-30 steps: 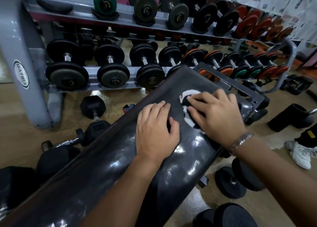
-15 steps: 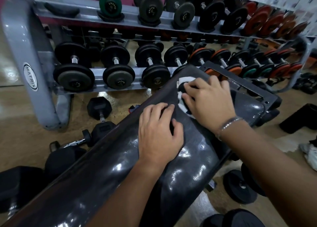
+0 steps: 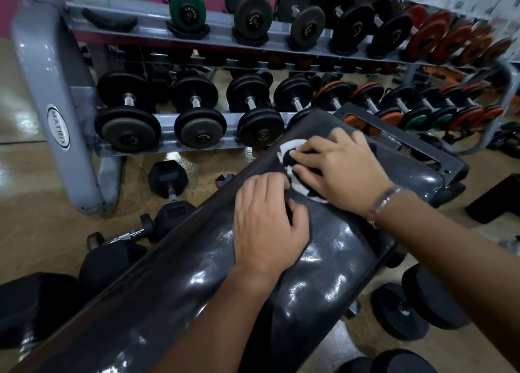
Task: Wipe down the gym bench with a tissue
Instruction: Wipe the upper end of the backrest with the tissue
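Observation:
A glossy black gym bench (image 3: 197,274) runs diagonally from the lower left to the upper right. My right hand (image 3: 343,172) presses a crumpled white tissue (image 3: 287,146) onto the pad near its far end, with the fingers spread over it and pointing left. Most of the tissue is hidden under that hand; white shows at the fingertips and below the thumb. My left hand (image 3: 267,226) rests flat on the pad just behind, holding nothing, its fingertips close to the tissue.
A grey two-tier dumbbell rack (image 3: 56,91) full of dumbbells stands just beyond the bench. Hex dumbbells (image 3: 168,178) lie on the floor to the left. Round black dumbbells (image 3: 399,310) lie on the floor to the right. The bench's metal frame (image 3: 422,144) juts past its far end.
My right hand has slid the tissue a little toward the bench's far left edge. My left hand has stayed where it was on the pad.

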`<state>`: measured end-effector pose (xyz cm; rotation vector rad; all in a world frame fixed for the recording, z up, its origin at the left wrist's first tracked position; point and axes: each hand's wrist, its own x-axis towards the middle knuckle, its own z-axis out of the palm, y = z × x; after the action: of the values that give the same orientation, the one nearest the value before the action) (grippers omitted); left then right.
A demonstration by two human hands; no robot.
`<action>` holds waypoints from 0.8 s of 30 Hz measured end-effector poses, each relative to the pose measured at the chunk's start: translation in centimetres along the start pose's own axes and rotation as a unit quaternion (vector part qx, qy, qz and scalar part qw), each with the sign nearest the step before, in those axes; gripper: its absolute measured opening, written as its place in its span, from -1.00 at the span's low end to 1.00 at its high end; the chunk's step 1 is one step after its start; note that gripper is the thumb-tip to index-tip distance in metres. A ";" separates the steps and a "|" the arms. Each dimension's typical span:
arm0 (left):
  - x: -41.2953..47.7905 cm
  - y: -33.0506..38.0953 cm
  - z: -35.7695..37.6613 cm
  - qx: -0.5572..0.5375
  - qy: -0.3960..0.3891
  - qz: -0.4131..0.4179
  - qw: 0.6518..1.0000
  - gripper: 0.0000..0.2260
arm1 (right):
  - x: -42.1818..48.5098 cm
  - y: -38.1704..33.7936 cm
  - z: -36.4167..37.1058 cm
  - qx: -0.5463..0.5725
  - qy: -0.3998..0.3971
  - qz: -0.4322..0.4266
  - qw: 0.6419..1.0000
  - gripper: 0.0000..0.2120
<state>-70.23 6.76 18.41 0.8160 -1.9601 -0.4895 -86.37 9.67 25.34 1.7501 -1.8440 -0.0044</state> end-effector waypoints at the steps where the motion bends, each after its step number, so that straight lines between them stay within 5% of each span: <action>1: 0.0 0.0 0.0 0.001 -0.001 -0.001 1.000 -0.85 | 1.0 0.3 0.0 -0.007 -0.009 0.023 1.000 -0.64; 4: 0.0 0.1 -0.1 0.000 0.000 -0.002 1.000 -0.86 | 3.7 -1.1 0.3 -0.042 -0.045 0.060 0.996 -0.65; 8: 0.0 0.0 -0.1 -0.001 -0.003 -0.003 1.000 -0.86 | 2.2 -0.8 0.0 -0.014 -0.033 -0.005 0.999 -0.65; 12: 0.0 0.0 -0.1 -0.001 -0.005 -0.008 1.000 -0.86 | 4.7 0.1 -0.2 -0.026 -0.056 0.077 0.995 -0.65; 16: -0.2 0.1 -0.2 0.000 -0.009 -0.003 1.000 -0.87 | 4.9 -1.6 0.4 -0.030 -0.073 -0.002 0.997 -0.62; 24: -0.2 -0.1 -0.5 0.005 -0.010 -0.005 1.000 -0.86 | 6.1 -2.9 0.8 -0.017 -0.073 0.035 0.997 -0.61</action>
<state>-69.76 6.82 18.48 0.8300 -1.9781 -0.4964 -83.81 3.40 26.02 1.7007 -1.9958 -0.1394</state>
